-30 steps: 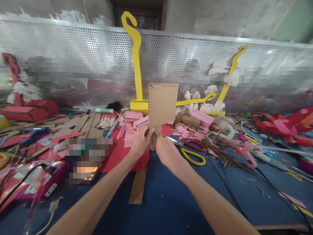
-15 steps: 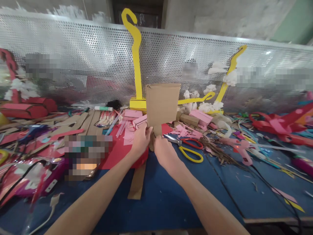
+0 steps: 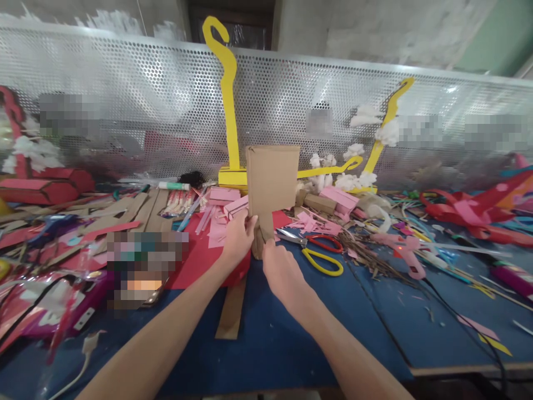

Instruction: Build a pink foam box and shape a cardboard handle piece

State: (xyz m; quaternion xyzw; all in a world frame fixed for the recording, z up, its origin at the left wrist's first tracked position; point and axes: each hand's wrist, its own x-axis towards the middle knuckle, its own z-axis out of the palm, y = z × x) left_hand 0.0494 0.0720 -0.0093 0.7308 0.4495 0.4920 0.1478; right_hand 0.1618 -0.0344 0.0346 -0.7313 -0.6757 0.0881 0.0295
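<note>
A brown cardboard piece (image 3: 272, 178) stands upright in front of me, a wide panel on top with a narrow stem below. My left hand (image 3: 238, 240) pinches the left edge of it where panel and stem meet. Against the lower part of the stem, my right hand (image 3: 285, 272) is closed. Its fingertips are turned away, and whatever lies between them is too small to make out. Scissors (image 3: 320, 244) with one red and one yellow handle lie just right of that hand. Red paper (image 3: 187, 261) and a loose cardboard strip (image 3: 231, 311) lie under and beside my left wrist.
A pink glue gun (image 3: 410, 253) with a black cord lies to the right. Behind stand yellow hook-shaped pieces (image 3: 229, 100) before a perforated metal panel (image 3: 275, 89). Pink paper boxes (image 3: 339, 203) and cardboard scraps (image 3: 137, 208) litter the back. A phone (image 3: 152, 294) lies at left.
My right hand has drawn slightly down along the stem, and more of the stem shows. The cardboard panel has turned slightly. My left hand keeps its pinch.
</note>
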